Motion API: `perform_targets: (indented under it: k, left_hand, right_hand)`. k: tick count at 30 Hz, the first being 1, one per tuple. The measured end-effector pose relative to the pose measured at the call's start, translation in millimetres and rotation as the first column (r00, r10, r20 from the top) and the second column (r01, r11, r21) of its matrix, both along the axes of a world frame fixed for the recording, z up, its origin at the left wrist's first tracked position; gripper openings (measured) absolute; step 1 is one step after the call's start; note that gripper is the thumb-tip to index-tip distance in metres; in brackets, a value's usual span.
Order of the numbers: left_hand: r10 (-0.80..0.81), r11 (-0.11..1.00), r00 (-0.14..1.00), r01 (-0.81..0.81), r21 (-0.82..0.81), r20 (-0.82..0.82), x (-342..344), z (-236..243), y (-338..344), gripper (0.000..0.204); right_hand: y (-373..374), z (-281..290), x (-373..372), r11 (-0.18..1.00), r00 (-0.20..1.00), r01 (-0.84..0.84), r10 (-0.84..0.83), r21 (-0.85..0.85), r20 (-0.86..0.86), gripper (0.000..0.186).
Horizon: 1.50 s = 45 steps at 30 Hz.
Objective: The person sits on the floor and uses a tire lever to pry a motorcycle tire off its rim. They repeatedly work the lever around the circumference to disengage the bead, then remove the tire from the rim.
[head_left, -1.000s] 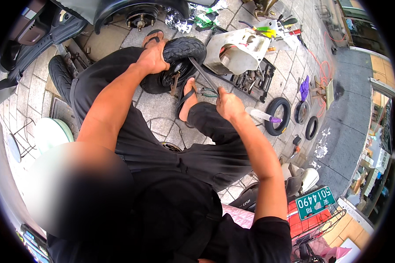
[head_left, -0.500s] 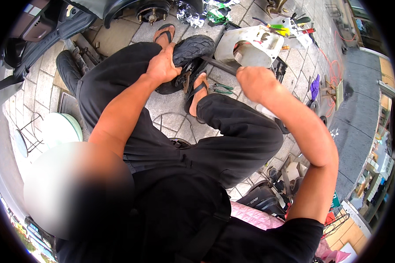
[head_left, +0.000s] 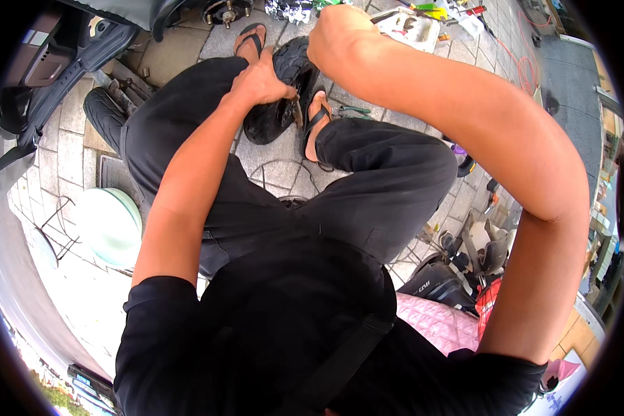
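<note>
A small black-tyred wheel [head_left: 270,125] stands tilted on the paving between my feet. My left hand [head_left: 256,83] is closed over its near left side, thumb across the edge. On the far right side of the wheel, my right hand [head_left: 343,35] is raised in a fist. The dark metal bar it gripped in the earlier frame is now mostly hidden behind the fist and forearm. Green-handled pliers [head_left: 355,109] lie on the paving right of my sandalled foot [head_left: 317,121].
A white housing [head_left: 412,31] and several hand tools lie at the far right. A vehicle's hub [head_left: 227,12] is at the top. Pale green basins [head_left: 107,225] stand at left, near another tyre [head_left: 104,118]. A pink quilted cover [head_left: 437,322] is at lower right.
My right fist has swung up and left, from beside the white housing to above the wheel's far side. The left hand keeps its hold on the wheel. The whole view has shifted.
</note>
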<state>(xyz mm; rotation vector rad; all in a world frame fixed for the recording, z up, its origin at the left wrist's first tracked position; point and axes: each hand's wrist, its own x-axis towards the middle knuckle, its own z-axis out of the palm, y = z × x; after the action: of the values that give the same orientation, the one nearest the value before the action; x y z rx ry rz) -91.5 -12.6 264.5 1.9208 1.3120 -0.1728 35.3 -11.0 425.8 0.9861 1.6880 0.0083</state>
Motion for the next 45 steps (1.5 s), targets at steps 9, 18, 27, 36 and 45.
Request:
perform_targets:
  k: [9, 18, 27, 36, 45]
  left_hand:
    - [-0.038, 0.997, 0.998, 0.034, 0.070, 0.055, 6, -9, -4, 0.092]
    - [0.045, 0.994, 0.991, -0.057, 0.097, 0.122, 12, -20, 0, 0.093]
    - [0.036, 0.995, 0.998, -0.042, 0.094, 0.058, 7, -40, 15, 0.074]
    - [-0.017, 0.992, 0.990, -0.001, 0.128, 0.139, -4, -33, 33, 0.072]
    - [-0.076, 0.852, 0.967, -0.064, 0.520, 0.244, 5, -111, 67, 0.102]
  right_hand:
    - [-41, 31, -16, 0.996, 0.998, 0.008, -0.013, 0.084, 0.058, 0.030]
    - [-59, 21, -8, 0.992, 0.998, -0.038, 0.031, 0.119, 0.058, 0.028]
    - [-38, -3, -21, 0.994, 0.999, -0.039, 0.040, 0.105, -0.004, 0.025]
    - [48, 11, 134, 0.950, 0.909, 0.309, -0.283, 0.037, -0.306, 0.014]
    - [-150, -70, 152, 0.208, -0.007, 0.935, -0.799, -0.287, -0.602, 0.065]
